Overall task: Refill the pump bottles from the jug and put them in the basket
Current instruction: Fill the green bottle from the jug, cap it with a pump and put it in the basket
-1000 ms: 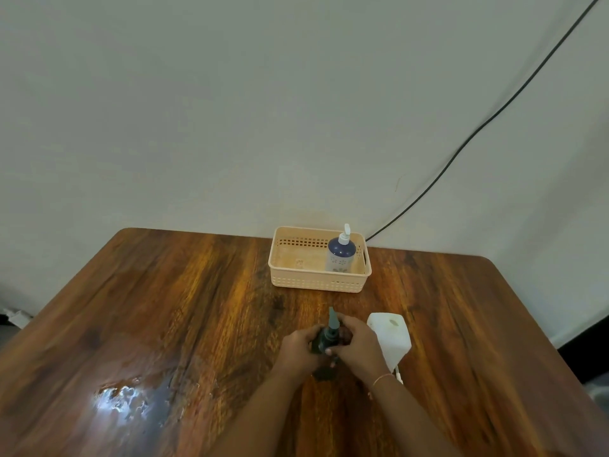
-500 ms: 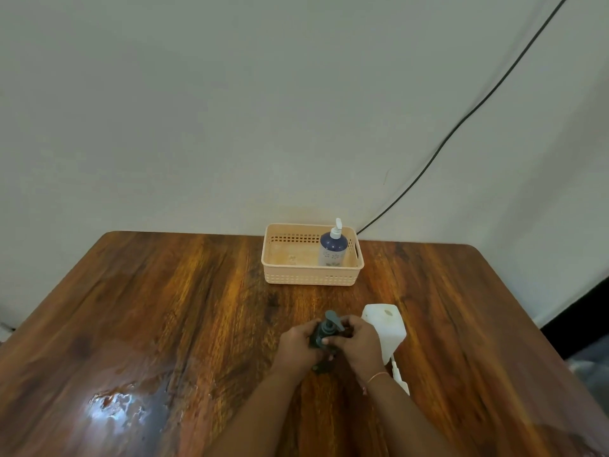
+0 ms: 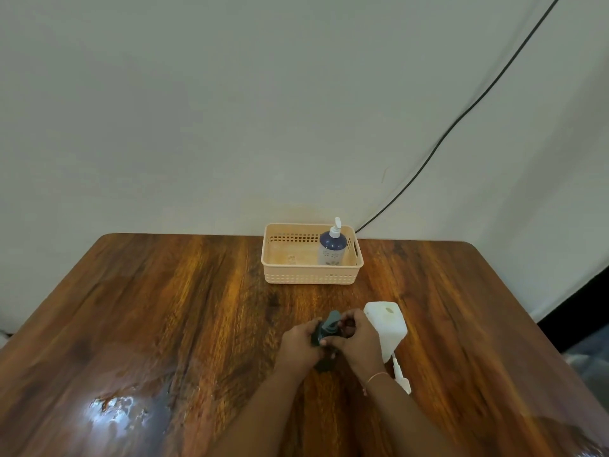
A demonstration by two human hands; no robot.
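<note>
A dark pump bottle (image 3: 321, 338) stands on the wooden table (image 3: 184, 311) between my hands. My left hand (image 3: 298, 344) wraps its body. My right hand (image 3: 354, 338) grips the grey pump head (image 3: 330, 321) on top. A white jug (image 3: 385, 323) stands just right of my right hand. At the far edge sits a peach basket (image 3: 311, 277) with a blue pump bottle (image 3: 332, 247) with a white pump upright in its right half.
A white pump piece (image 3: 401, 379) lies on the table behind my right wrist, below the jug. A wet glossy patch (image 3: 115, 412) shines at the near left. A black cable (image 3: 461, 120) runs down the wall to behind the basket.
The grey pump head has turned from pointing straight up to angled left under my right hand. Both hands stay on the dark bottle in the same spot.
</note>
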